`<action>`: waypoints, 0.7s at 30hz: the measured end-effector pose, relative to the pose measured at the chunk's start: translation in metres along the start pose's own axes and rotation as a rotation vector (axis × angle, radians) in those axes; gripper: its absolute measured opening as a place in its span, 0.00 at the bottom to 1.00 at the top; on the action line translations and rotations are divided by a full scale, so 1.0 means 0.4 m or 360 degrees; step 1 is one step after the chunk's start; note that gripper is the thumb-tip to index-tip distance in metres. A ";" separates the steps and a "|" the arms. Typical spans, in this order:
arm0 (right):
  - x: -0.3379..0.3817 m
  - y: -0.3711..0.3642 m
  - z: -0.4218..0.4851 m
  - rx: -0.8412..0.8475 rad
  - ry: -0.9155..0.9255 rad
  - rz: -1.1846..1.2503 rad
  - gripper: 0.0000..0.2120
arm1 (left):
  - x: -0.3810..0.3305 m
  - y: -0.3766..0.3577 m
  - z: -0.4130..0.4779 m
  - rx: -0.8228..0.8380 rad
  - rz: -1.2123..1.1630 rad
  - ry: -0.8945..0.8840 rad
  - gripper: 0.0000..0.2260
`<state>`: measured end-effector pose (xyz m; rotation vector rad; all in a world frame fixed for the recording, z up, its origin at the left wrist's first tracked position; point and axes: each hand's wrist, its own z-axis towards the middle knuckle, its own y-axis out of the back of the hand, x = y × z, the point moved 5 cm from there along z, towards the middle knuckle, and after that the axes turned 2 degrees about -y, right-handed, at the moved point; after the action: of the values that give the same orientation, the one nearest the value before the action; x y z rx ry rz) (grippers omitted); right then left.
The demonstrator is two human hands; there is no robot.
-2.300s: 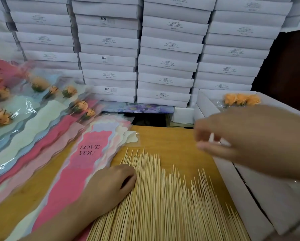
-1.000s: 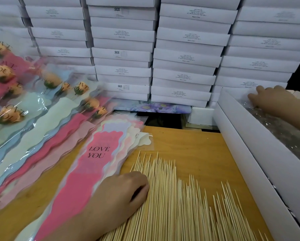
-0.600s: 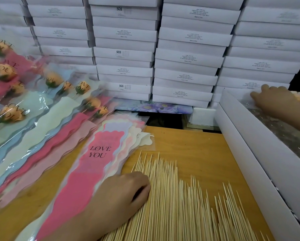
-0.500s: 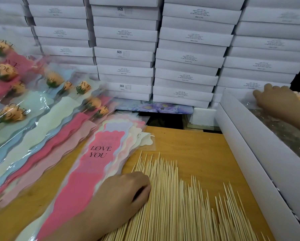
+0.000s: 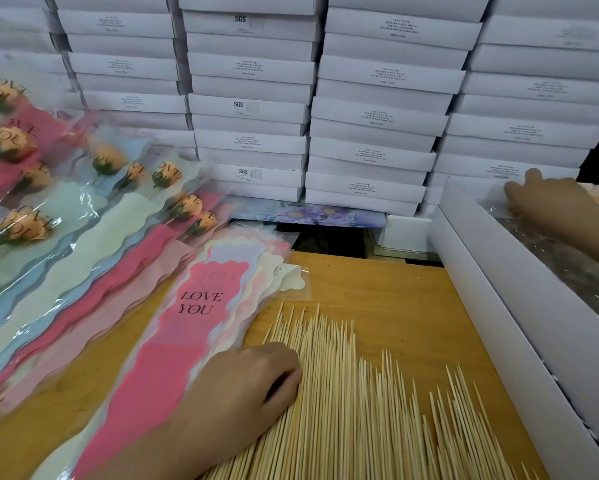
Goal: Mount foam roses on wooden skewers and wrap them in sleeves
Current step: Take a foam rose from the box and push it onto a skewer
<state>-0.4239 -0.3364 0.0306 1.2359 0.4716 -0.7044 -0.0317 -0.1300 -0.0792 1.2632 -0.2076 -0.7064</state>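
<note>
Left hand (image 5: 242, 386) rests, fingers bent, on thin pointed wooden skewers (image 5: 360, 410) spread over the bench (image 5: 395, 289); right hand (image 5: 547, 199) reaches into the long white cardboard box (image 5: 481, 271); neither grip is discernible; skewers seem light, stiff, sharp-tipped, best pinched mid-shaft, clear of the points.

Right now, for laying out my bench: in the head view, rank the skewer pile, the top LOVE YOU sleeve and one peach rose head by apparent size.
1. skewer pile
2. LOVE YOU sleeve
3. rose head, smallest, though farther from the camera
</note>
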 end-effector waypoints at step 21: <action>-0.016 -0.072 0.036 -0.0159 -0.0222 0.0566 0.10 | -0.007 0.009 0.002 0.0018 -0.0008 0.0028 0.13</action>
<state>-0.4495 -0.3537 0.0189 1.1299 0.1620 -0.4535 -0.0331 -0.1286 -0.0751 1.2809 -0.1947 -0.6988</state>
